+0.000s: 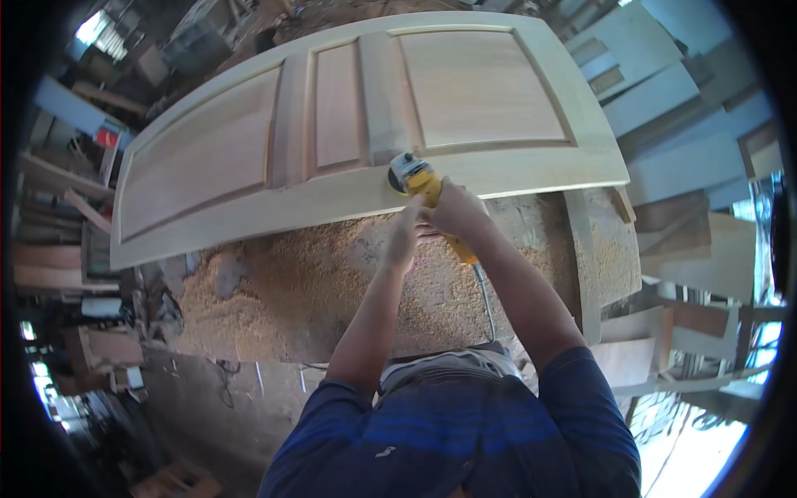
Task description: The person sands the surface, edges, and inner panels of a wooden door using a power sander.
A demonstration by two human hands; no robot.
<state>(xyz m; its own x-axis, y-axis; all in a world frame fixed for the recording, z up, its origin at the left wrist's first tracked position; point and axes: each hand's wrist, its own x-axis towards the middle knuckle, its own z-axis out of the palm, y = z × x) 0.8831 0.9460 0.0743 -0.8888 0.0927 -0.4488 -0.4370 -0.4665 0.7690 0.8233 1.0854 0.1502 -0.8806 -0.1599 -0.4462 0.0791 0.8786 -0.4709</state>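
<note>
A yellow angle grinder (427, 188) with a grey metal head rests its round disc on the near rail of a pale wooden panel door (349, 195). My right hand (457, 209) is wrapped round the grinder's body from the right. On its left side, my left hand (404, 232) closes against the tool just behind the head; part of its fingers is hidden. The grinder's cord (485, 299) runs back toward my waist. Three recessed panels show in the door, which lies flat across the workbench.
Sawdust and shavings cover the workbench (290, 307) on my side of the door. A wooden beam (583, 266) crosses the bench at the right. Many boards (689, 158) lean and lie to the right, and stacked timber (62, 266) stands at the left.
</note>
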